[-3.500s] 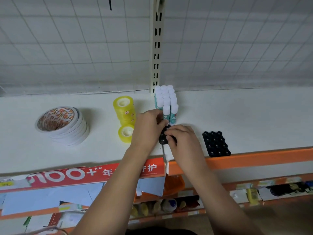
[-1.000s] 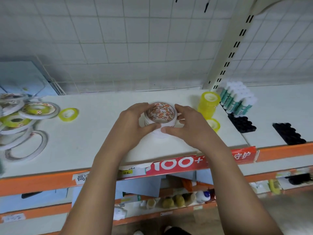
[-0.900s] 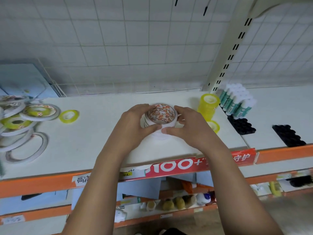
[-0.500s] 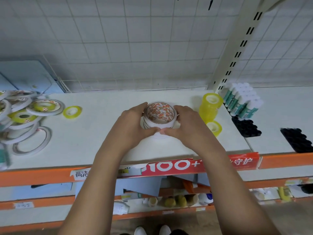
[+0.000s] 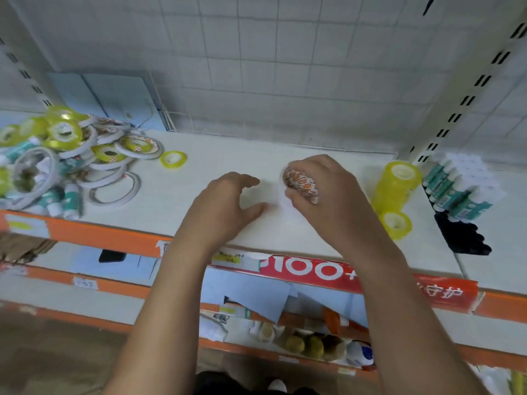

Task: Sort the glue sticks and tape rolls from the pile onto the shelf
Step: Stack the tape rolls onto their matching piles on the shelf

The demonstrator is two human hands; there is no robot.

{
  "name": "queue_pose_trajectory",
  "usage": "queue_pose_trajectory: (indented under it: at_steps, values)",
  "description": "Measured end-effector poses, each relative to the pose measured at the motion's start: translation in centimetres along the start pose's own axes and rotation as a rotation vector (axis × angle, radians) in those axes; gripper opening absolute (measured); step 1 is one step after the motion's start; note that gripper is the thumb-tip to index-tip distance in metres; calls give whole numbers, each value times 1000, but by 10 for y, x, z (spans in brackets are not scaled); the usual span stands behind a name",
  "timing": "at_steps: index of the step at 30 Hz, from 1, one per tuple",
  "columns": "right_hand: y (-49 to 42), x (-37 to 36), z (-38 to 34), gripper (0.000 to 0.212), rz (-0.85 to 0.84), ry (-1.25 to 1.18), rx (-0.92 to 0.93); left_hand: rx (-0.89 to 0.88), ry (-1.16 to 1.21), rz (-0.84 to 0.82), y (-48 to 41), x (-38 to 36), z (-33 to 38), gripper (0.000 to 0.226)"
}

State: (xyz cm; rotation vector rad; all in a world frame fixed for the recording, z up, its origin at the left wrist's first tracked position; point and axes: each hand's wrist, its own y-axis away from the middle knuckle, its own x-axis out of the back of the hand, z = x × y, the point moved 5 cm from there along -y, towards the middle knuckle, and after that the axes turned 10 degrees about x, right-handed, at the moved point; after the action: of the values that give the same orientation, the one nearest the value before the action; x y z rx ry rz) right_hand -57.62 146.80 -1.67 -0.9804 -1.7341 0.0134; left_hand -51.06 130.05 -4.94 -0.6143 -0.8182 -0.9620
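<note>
Tape rolls [image 5: 300, 184], round white stack, printed core, within curled right hand [image 5: 330, 195]; left hand [image 5: 225, 205] slack, empty.

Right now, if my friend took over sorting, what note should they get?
Hands: the left hand is open and holds nothing, above the shelf. The right hand grips the white tape stack mid-shelf.
Done: the yellow tape stack and upright glue sticks stand at the right.
Left: the pile at the far left, tape rolls mixed with glue sticks, plus one loose yellow roll beside it.
</note>
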Motion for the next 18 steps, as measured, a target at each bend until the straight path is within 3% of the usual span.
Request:
queue_pose_trajectory:
  at_steps: [6,13,18]
  values:
    - [-34,-54,-50,35,-120,-111,128,98,-245,179,21,46,-42,40]
    - [-67,-114,-102,34,-219,-197,192,266,-241,255,41,89,-104,37]
    - [-87,-146,-134,33,-222,-205,216,283,-219,302,38,118,-142,35]
